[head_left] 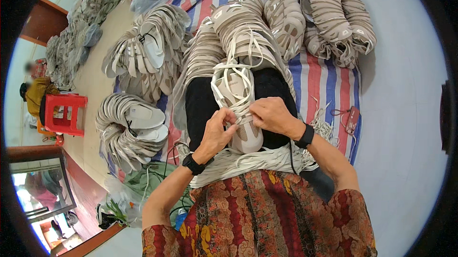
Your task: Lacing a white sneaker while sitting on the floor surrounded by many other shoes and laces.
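A beige and white shoe upper (247, 141) lies across my lap, its toe toward me and its tongue facing up. A pale flat shoelace (232, 48) runs through its eyelets and trails in loose loops beyond the far end. At the left eyelet row, my left hand (219, 132) is closed, thumb and fingers pinched at the lace. My right hand (274, 116) is closed at the opposite eyelet row, fingertips on the lace near the toe. The lace ends under my fingers are partly hidden. A thick bunch of pale laces (238, 166) lies over my lap against my shirt.
Long stacked rows of uppers (248, 37) stretch just beyond my knees. More bundles lie at left (131, 130) and far right (331, 11) on a striped sheet (312, 78). A red stool (65, 114) stands far left. Loose laces (323, 128) and a small red object (351, 119) lie at right.
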`<state>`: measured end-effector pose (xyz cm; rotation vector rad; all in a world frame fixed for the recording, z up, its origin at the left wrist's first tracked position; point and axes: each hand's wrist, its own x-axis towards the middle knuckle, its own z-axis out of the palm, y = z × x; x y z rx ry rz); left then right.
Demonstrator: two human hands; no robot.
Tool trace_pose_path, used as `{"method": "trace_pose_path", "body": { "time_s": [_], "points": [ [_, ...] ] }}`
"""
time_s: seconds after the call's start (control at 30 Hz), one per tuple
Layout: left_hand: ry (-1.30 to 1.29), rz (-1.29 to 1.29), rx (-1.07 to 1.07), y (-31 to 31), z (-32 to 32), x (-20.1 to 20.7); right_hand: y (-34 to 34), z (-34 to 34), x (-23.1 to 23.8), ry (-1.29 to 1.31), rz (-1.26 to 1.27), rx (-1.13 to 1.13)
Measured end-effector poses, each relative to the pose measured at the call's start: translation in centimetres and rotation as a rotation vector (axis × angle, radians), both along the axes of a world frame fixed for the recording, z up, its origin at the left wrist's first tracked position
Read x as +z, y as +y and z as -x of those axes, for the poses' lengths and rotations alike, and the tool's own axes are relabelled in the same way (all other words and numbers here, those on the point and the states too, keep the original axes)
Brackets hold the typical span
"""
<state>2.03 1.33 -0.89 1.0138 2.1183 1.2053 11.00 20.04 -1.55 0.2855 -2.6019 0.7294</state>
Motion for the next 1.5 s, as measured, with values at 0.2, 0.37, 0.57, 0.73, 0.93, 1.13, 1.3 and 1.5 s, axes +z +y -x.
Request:
{"method": "trace_pose_path", "body": {
  "time_s": [0.2,0.37,0.57,0.73,0.93,1.13,1.3,1.5],
  "points": [
    [-0.001,-0.030,0.062,-0.4,0.9,0.9,0.6,-0.6,-0.5,-0.170,0.356,0.003],
    [0.041,-0.014,0.020,-0.7,0.8,0.6,0.5,-0.3,0.8,-0.274,0.393,0.000],
    [0.094,0.031,-0.021,-0.5,0.4,0.3,-0.3,0.0,-0.1,-0.281,0.388,-0.006],
    [0.108,-0.022,-0.004,-0.4,0.5,0.3,0.4,0.4,-0.5,-0.298,0.499,0.057],
    [0.083,-0.014,0.028,-0.3,0.5,0.7,0.8,0.1,-0.9,-0.271,0.581,0.064],
    [0.175,-0.104,0.033,-0.1,0.7,0.9,0.9,0.1,-0.7,-0.272,0.580,0.106],
    [0.247,-0.097,0.000,0.0,1.0,0.6,0.2,0.2,-0.3,-0.312,0.499,0.078],
    [0.310,-0.060,-0.005,0.5,0.8,0.5,0.3,0.1,-0.5,-0.297,0.500,0.064]
  ]
}}
